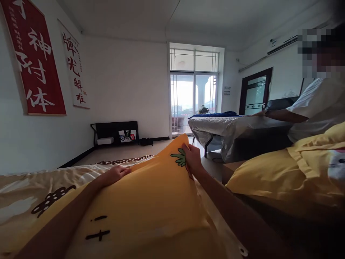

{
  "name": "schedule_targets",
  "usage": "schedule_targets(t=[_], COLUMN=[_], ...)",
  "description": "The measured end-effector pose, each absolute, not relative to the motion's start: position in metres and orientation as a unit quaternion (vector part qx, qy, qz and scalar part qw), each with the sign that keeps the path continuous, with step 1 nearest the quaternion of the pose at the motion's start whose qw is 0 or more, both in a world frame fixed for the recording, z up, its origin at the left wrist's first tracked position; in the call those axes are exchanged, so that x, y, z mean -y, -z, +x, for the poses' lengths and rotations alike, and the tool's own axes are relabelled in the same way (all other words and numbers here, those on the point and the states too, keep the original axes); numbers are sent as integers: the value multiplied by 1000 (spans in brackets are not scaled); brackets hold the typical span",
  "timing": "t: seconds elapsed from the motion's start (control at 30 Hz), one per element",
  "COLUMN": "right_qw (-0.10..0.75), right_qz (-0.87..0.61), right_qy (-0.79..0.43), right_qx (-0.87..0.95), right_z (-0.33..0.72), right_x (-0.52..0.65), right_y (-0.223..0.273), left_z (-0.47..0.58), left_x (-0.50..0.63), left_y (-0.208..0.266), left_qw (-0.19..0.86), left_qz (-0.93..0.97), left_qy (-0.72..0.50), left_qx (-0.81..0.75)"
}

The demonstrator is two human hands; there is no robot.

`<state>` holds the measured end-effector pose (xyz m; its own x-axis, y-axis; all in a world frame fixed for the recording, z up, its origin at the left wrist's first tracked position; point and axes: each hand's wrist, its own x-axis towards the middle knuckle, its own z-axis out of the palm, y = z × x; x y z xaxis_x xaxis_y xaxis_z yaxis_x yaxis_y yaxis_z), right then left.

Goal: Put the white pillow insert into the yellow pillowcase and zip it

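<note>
A yellow pillowcase (151,201) with a green leaf print and dark stitched-looking marks spreads in front of me across the lower middle. My right hand (192,158) is closed on its far right corner, which is pulled up into a peak beside the leaf print. Along the far edge, further left, my left hand (118,174) grips the cloth with its fingers bent over it. Whether a pillow fills the case I cannot tell. Beneath and to the left lies a cream patterned bed cover (64,180) with brown dotted shapes.
More yellow bedding (272,176) is heaped at the right. Beyond it, a person in a white sleeve (318,97) leans over a plastic-covered table (215,124) with blue cloth on it. A low black rack (115,127) stands at the far wall, left of the glass door (183,97).
</note>
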<state>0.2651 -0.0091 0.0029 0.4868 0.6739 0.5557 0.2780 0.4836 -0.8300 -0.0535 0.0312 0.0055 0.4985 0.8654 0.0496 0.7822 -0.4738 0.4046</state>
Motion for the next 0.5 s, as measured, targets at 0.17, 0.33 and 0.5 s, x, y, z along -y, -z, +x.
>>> schedule_targets(t=[0.17,0.33,0.5], right_qw=[655,617,343], right_qz=[-564,-540,-363], right_qy=[-42,56,217], right_qx=[501,569,839], right_z=[309,289,214], right_x=[0,44,130], right_y=[-29,-29,49], left_z=[-60,-72,-66], left_x=[-4,15,42], left_y=[-32,-42,-39], left_qw=[51,-38,-65], left_qz=[827,781,759], left_qy=[-190,-207,-194], left_qx=[-527,-587,-618])
